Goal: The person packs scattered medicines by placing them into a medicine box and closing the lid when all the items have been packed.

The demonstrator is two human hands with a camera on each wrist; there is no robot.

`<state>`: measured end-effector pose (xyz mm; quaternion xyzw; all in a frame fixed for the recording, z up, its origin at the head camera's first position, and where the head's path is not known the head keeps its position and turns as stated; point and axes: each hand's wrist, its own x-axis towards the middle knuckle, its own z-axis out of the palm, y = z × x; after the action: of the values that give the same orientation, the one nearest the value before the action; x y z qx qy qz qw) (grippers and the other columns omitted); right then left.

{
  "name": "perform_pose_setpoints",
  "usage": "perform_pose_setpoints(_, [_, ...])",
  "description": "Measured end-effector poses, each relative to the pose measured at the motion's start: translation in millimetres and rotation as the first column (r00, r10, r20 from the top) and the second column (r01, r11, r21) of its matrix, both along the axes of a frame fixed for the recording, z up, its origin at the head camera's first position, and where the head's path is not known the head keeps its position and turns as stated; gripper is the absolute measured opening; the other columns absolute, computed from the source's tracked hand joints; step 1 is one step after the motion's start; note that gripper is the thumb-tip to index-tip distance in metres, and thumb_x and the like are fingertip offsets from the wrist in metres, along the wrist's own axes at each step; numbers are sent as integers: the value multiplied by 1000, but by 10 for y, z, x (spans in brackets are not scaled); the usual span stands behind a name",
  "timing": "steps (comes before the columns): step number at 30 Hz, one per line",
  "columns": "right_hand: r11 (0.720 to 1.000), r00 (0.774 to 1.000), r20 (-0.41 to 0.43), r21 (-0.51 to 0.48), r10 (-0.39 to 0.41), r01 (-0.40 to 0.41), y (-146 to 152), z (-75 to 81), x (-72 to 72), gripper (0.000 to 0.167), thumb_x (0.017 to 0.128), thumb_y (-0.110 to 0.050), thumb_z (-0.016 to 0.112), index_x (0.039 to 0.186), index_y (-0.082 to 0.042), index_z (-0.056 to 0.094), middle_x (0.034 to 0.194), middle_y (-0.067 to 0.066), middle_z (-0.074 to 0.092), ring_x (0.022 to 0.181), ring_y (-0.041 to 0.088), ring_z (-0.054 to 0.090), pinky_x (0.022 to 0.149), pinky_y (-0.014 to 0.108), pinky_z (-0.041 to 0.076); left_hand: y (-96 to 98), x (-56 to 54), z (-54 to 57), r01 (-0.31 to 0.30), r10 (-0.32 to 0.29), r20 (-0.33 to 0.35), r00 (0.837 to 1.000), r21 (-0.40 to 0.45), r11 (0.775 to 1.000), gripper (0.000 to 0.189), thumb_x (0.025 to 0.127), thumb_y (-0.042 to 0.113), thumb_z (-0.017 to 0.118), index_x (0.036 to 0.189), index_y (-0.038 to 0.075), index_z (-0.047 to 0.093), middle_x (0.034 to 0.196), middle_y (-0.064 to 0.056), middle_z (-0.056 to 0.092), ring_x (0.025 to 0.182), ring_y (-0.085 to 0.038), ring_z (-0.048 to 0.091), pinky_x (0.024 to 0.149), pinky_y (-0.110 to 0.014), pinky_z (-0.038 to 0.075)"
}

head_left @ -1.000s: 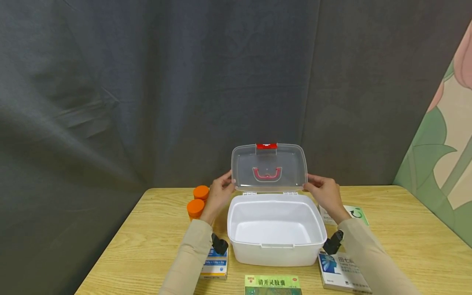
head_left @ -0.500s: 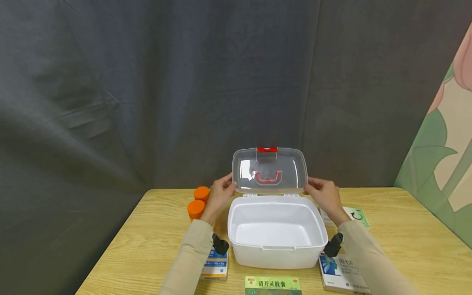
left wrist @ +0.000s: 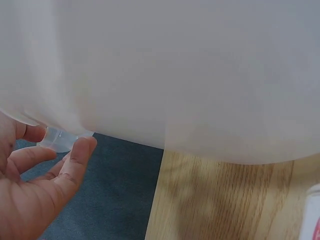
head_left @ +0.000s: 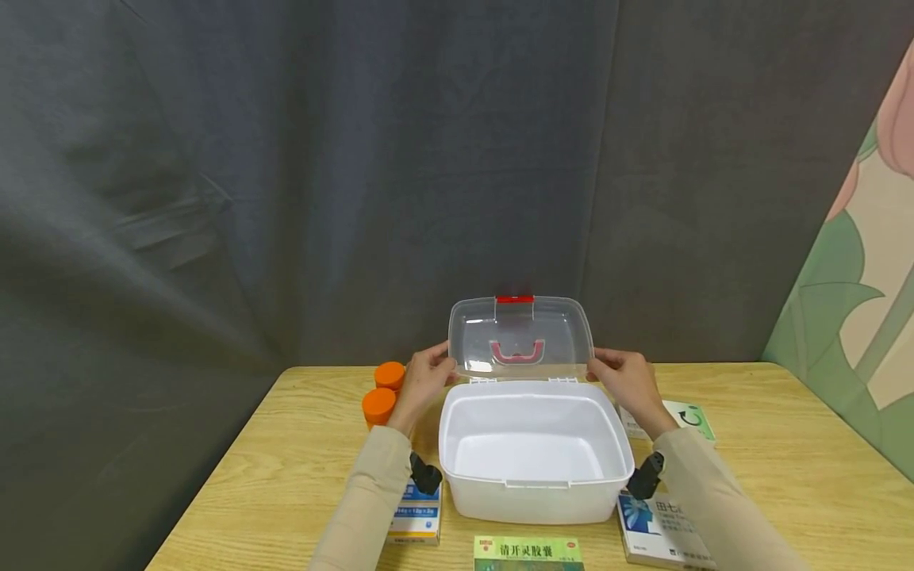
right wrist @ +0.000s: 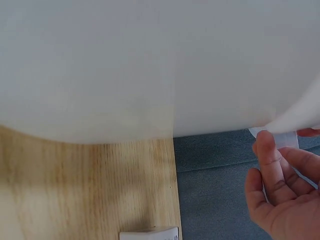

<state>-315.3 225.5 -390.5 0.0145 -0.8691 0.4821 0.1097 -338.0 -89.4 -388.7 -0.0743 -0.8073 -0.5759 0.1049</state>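
A white plastic box (head_left: 535, 501) stands on the table with its inside bare. Its clear lid (head_left: 557, 329), with a red latch (head_left: 515, 300) and a red handle (head_left: 517, 358), is raised at the back on the hinges and leans backward. At the lid's left edge my left hand (head_left: 427, 381) pinches it between thumb and fingers. The right hand (head_left: 630, 385) grips the opposite edge in the same way. In the left wrist view the box wall (left wrist: 175, 75) fills most of the picture, and my fingers hold a clear corner of the lid (left wrist: 62, 140).
Two orange-capped bottles (head_left: 378, 404) stand left of the box. A blue-and-white carton (head_left: 416, 511) lies at front left, a green carton (head_left: 528, 553) in front, a white-and-blue carton (head_left: 660, 527) at front right. Another white-and-green carton (head_left: 691, 416) lies behind the right forearm. A dark curtain (head_left: 428, 159) hangs behind.
The lid has tilted farther back, its latch edge sinking lower in the head view. Both hands keep their hold at its sides and have hardly moved.
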Motion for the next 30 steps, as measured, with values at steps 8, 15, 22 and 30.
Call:
perform_pose_setpoints(8, [1000,1000,7,1,3,-3,5,5,22,45,98,-27,52,129,5,58,114,23,65,95,32,65,85,45,52,2,7,5,23,-25,37,999,71,997,42,90,3,54,132,-3,57,87,-15,70,75,-26,69,72,-32,57])
perform_pose_setpoints(15, [1000,999,34,-5,5,-5,3,-1,20,46,99,-29,51,130,5,57,114,23,65,97,33,64,83,44,53,17,2,-7,2,-8,65,998,84,996,41,92,5,54,131,-4,58,93,-17,70,74,-25,68,72,-32,57])
perform_pose_setpoints(22, [1000,999,51,3,3,-3,10,-9,14,48,99,-31,51,129,5,58,110,22,66,95,33,64,81,43,55,17,15,-2,-15,9,85,996,66,998,38,93,7,55,129,-5,59,110,-20,67,73,-24,68,74,-34,57])
perform_pose_setpoints(30, [1000,996,94,-12,-6,7,2,-41,29,49,100,-35,48,126,4,60,101,17,66,88,30,62,74,38,57,10,29,-36,-31,28,114,993,22,999,35,94,11,55,122,-7,63,97,-20,66,72,-25,68,78,-37,56])
